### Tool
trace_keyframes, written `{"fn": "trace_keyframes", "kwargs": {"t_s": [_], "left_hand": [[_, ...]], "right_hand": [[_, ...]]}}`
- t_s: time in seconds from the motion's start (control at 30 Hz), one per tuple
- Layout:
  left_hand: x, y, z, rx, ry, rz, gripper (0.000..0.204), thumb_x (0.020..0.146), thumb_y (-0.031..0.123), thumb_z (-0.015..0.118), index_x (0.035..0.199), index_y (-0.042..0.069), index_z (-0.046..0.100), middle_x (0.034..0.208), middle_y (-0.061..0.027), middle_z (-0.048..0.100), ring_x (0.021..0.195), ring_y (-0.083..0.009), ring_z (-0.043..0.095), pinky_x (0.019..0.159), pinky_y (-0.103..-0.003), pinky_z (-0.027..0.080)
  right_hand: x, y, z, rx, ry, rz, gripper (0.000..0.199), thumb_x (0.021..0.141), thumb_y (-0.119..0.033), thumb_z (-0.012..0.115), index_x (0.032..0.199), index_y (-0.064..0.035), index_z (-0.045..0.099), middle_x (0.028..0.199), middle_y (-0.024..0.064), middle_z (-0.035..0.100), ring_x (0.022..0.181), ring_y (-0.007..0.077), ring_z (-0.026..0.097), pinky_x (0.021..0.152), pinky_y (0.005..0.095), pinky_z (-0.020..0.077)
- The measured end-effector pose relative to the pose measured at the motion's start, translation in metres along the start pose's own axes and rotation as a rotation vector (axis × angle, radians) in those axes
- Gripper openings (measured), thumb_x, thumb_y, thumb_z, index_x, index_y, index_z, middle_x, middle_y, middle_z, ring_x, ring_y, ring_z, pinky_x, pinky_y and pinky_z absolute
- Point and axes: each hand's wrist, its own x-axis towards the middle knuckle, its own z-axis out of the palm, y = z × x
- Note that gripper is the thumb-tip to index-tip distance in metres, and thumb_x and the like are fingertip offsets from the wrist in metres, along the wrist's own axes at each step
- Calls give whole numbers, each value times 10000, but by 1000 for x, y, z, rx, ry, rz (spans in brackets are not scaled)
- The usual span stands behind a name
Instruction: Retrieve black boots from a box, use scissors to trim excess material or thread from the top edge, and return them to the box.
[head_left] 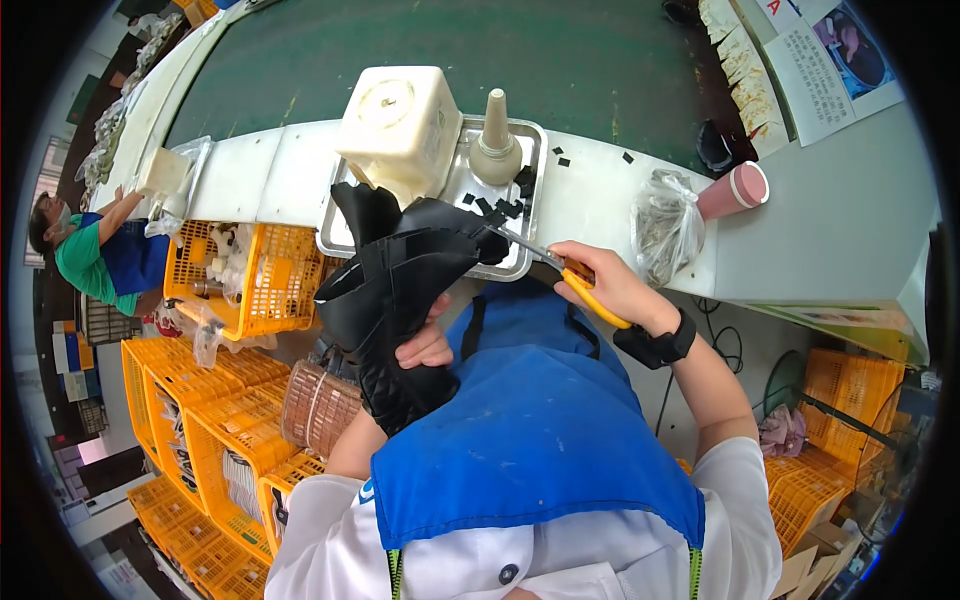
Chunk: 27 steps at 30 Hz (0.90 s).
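Observation:
My left hand grips a black shoe upper, holding it upright in front of my blue apron. My right hand holds yellow-handled scissors whose blades point left at the upper's top edge. Just beyond the upper sits a metal tray on the white workbench. In the tray stand a cream square container and a grey cone-tipped bottle, with small black offcuts scattered around them.
A clear bag of small parts and a pink cup stand on the bench at right. Yellow crates are stacked to the left and below. Another person in a green shirt works at far left.

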Motion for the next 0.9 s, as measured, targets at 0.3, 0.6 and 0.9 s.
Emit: {"fn": "trace_keyframes", "kwargs": {"t_s": [0.3, 0.6, 0.9], "left_hand": [[-2, -2, 5, 68, 75, 36, 453, 935, 375, 340, 1169, -1, 432, 435, 21, 423, 390, -89, 396, 522, -223, 327], [-1, 0, 4, 46, 84, 26, 453, 936, 372, 350, 1185, 2, 429, 446, 21, 427, 397, -86, 394, 528, -222, 330], [0, 2, -10, -37, -74, -4, 545, 935, 383, 355, 1317, -5, 327, 506, 24, 422, 452, -83, 391, 607, -230, 309]], "right_hand": [[4, -10, -2, -119, -1, 46, 377, 755, -37, 656, 1111, -29, 533, 798, 78, 550, 692, 130, 487, 672, 252, 432], [5, -8, 3, 8, 6, 86, 348, 778, -117, 695, 1070, 1, 547, 816, 25, 518, 736, 100, 446, 685, 231, 410], [4, 2, 17, 232, 42, 180, 350, 800, -144, 690, 1088, 10, 564, 824, -13, 523, 730, 47, 447, 675, 194, 408]]}}
